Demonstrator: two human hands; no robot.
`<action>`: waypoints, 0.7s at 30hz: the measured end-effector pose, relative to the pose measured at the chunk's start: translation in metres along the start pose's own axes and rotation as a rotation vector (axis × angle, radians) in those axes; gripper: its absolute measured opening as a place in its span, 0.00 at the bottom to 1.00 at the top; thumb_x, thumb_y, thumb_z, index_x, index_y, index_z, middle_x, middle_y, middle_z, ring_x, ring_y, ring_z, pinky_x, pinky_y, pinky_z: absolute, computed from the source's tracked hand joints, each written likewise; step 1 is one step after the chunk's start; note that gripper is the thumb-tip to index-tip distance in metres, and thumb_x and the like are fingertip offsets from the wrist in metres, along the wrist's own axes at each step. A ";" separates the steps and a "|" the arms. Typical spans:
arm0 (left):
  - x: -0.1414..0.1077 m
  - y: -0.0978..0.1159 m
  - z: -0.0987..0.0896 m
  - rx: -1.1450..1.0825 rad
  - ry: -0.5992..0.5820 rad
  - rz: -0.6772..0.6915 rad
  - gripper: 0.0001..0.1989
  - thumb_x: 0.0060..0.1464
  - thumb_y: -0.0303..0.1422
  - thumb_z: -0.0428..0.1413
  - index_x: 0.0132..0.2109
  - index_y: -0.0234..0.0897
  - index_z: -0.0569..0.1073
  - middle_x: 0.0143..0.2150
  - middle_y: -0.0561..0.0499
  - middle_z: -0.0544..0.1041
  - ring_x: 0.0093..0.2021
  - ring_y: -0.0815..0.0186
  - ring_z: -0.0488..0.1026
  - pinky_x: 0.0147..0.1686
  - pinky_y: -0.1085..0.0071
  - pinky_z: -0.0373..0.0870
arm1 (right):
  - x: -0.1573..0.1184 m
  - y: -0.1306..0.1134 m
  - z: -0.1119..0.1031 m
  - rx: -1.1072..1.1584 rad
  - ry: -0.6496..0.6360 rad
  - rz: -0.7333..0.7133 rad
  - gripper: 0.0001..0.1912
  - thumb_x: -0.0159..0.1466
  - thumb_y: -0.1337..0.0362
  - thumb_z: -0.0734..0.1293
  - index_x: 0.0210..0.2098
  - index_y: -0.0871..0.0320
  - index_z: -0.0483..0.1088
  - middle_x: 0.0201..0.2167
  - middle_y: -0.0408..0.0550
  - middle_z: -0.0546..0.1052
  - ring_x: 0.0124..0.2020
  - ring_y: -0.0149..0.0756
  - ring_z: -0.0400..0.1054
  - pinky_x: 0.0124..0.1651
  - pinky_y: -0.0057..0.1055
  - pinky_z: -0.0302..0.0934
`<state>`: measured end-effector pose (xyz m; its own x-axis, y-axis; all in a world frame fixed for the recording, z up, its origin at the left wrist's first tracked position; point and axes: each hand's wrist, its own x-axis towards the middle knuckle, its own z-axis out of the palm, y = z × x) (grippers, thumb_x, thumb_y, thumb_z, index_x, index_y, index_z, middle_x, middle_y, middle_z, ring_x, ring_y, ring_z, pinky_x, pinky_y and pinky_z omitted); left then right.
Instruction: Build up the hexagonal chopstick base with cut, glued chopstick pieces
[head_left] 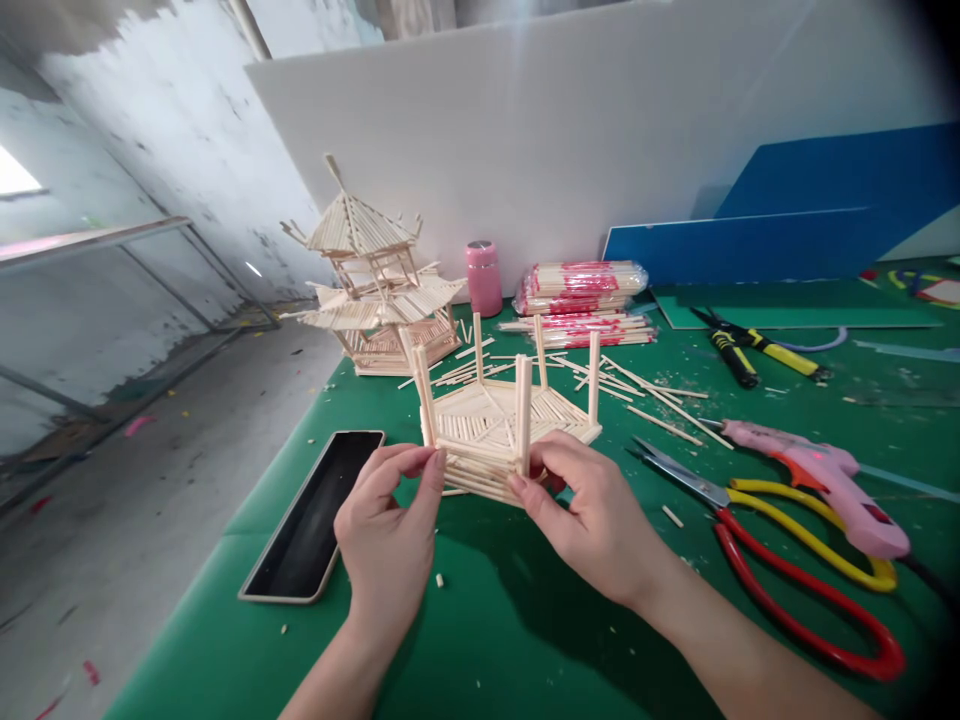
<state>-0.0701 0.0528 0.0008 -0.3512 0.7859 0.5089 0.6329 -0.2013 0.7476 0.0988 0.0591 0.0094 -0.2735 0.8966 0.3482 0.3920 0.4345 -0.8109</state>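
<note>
Holding a stick base (480, 425) at the centre of the frame, open at the top, with upright posts around its edge and a floor of patterned sticks inside. Pinching its near left corner between thumb and forefinger of the left hand (394, 530), with the other fingers curled in. Gripping the near right corner with the right hand (589, 510), thumb on the near face and fingers behind, next to a post. Cannot tell whether fully lifted off the green tabletop (465, 650).

At upper centre, against the pale board (517, 150), a pink bottle (484, 280) with its lid on, contents hidden. Just right of it, clear plastic packets (585, 280) with red print, stacked and full of pale sticks. In front of these, loose sticks (664, 425) scattered on the green. At upper left of centre, a tiered stick pagoda (379, 310). At lower left, near the left hand, a dark-screened phone (315, 515).

At the right of the frame, red-and-yellow-handled shears (724, 495), partly under a pink glue gun (832, 480) with a translucent glue stick (907, 482) at its rear. Farther up, black-and-yellow pliers (784, 353), in front of blue boards (735, 250).
</note>
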 end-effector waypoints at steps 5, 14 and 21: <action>0.001 -0.001 0.001 -0.016 0.005 0.016 0.04 0.48 0.34 0.58 0.30 0.38 0.74 0.30 0.55 0.72 0.30 0.71 0.68 0.31 0.74 0.66 | 0.000 -0.001 0.000 0.015 -0.002 0.009 0.05 0.60 0.67 0.60 0.27 0.57 0.62 0.28 0.43 0.68 0.30 0.30 0.62 0.33 0.28 0.57; 0.001 -0.002 -0.001 0.010 0.009 0.005 0.05 0.49 0.35 0.57 0.30 0.39 0.74 0.30 0.54 0.72 0.30 0.69 0.69 0.31 0.73 0.66 | -0.001 0.000 0.000 0.017 -0.006 0.010 0.05 0.60 0.66 0.60 0.28 0.57 0.63 0.29 0.44 0.68 0.31 0.31 0.63 0.33 0.29 0.57; -0.001 -0.004 -0.001 -0.020 0.022 0.008 0.05 0.47 0.35 0.58 0.31 0.39 0.75 0.31 0.54 0.73 0.30 0.70 0.69 0.28 0.75 0.66 | 0.000 0.001 0.000 0.030 0.003 0.012 0.05 0.60 0.67 0.61 0.27 0.57 0.62 0.28 0.43 0.67 0.29 0.30 0.62 0.32 0.28 0.57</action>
<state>-0.0729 0.0527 -0.0025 -0.3611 0.7715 0.5239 0.6221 -0.2193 0.7516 0.0994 0.0595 0.0090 -0.2661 0.9020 0.3399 0.3686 0.4210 -0.8288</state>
